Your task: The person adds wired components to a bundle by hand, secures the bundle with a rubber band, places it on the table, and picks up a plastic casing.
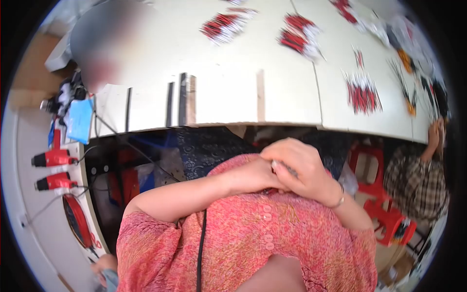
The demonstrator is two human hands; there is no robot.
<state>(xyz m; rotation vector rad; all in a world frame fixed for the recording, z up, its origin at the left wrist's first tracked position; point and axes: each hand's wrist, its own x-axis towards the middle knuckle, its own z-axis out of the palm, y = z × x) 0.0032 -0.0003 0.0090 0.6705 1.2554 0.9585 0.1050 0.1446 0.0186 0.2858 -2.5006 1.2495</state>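
My left hand (250,174) rests at my waist in front of a pink-orange patterned top (233,238). Its fingers are mostly covered by my right hand (299,165), which is closed over it, with a thin band at the wrist. A small grey spot shows between the right hand's fingers; I cannot make out what it is. Both hands are just below the front edge of the white table (224,92). On it lie bundles of thin red-and-white pieces with dark ends: one bundle (221,28) ahead, another bundle (299,36) beside it, and a spread bundle (362,95) at the right.
Two red-and-black heat guns (54,157) lie on a side shelf at left, near a blue sheet (79,120). Dark strips (183,100) lie by the table edge. At right are red stools (367,168) and a co-worker's plaid sleeve (418,182). Another person's hand (104,265) shows lower left.
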